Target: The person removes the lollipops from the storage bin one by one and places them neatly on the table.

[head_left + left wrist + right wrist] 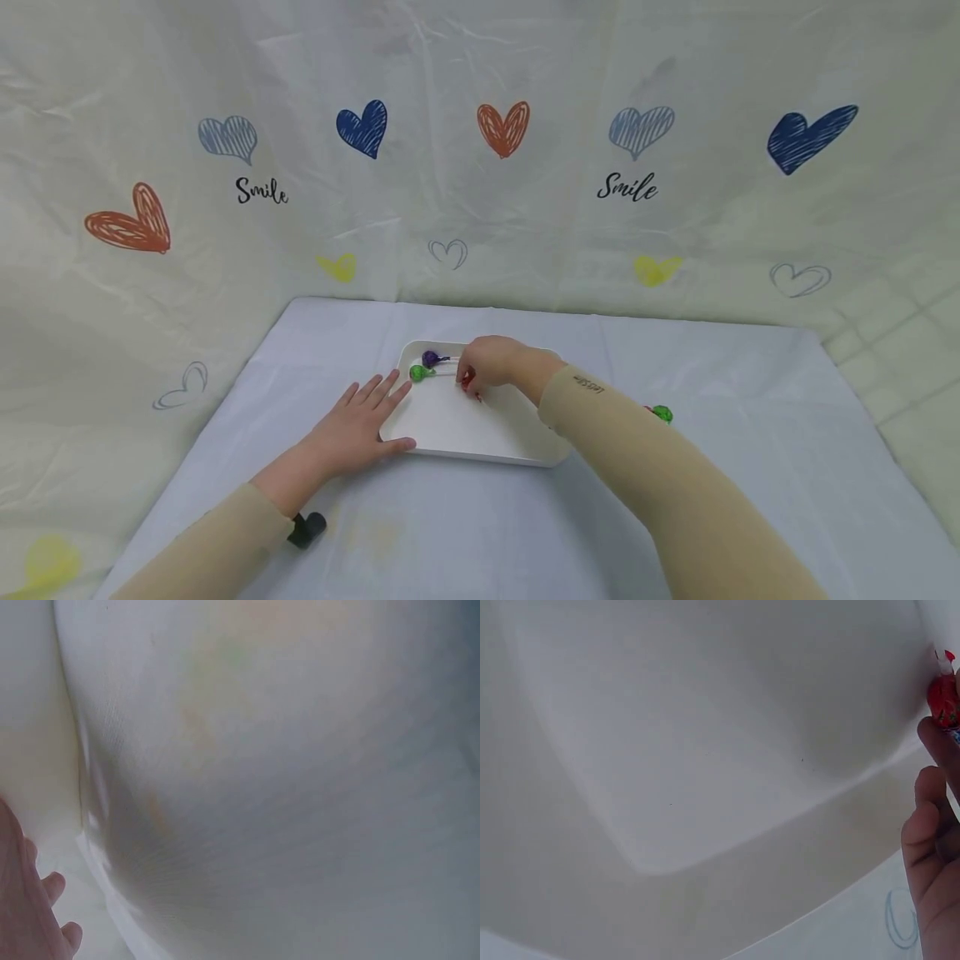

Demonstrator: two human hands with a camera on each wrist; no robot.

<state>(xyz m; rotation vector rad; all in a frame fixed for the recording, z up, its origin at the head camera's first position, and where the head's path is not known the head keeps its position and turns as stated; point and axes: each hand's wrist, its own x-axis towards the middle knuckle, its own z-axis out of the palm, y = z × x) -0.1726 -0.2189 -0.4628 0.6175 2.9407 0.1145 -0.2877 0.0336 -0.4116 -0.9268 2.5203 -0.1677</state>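
A white tray (480, 429) lies on the table. My left hand (356, 429) rests at its left edge, fingers spread and straight. Over the tray's back part, my right hand (491, 362) pinches a red-wrapped lollipop (468, 382). The right wrist view shows the red lollipop (943, 701) at the fingertips, partly cut off by the frame. Inside the tray's back left corner lie a purple lollipop (431, 359) and, just in front of it, a green lollipop (418, 373). Their white sticks point right, toward my right hand, which hides the ends.
Right of the tray, a green lollipop (662, 412) lies on the white-covered table (742, 450), with a bit of red beside it, partly behind my right sleeve. A black device (307, 529) shows at my left wrist. Behind the table hangs a sheet (555, 50) printed with hearts.
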